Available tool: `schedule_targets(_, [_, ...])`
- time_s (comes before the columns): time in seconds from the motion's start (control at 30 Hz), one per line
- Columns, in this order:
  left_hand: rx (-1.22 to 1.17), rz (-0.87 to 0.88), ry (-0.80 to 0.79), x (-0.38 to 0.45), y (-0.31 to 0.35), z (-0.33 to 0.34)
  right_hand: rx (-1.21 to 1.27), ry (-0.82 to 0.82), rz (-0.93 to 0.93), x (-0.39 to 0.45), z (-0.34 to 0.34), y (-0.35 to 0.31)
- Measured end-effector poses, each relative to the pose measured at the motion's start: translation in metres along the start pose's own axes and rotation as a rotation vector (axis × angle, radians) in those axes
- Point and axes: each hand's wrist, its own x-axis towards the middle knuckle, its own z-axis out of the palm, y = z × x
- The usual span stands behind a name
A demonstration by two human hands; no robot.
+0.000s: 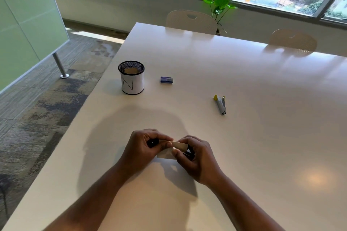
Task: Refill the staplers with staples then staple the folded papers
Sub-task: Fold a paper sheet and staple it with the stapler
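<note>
Both hands pinching folded paper, low over tabletop.
Left hand and right hand each grasp an end; folded paper spans between grips. Stapler well beyond paper, untouched.

1 head view (worn) looks forward and down, close over table.

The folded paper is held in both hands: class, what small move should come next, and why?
Probably reach the right hand for the stapler. Both hands pinch the folded paper, and the left hand could keep it, while the stapler lies apart on the table.
</note>
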Motion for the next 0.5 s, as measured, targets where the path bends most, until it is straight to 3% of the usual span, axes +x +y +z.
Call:
schedule_targets(0.27, [-0.046, -0.048, -0.003, -0.0030, 0.0016, -0.0021, 0.083, -0.023, 0.022, 0.0019, -0.0015, -0.0008])
schedule_targets(0.5, [-0.091, -0.124, 0.069, -0.0009, -0.0024, -0.0049, 0.267, 0.151, 0.146, 0.0059, -0.0029, 0.0061])
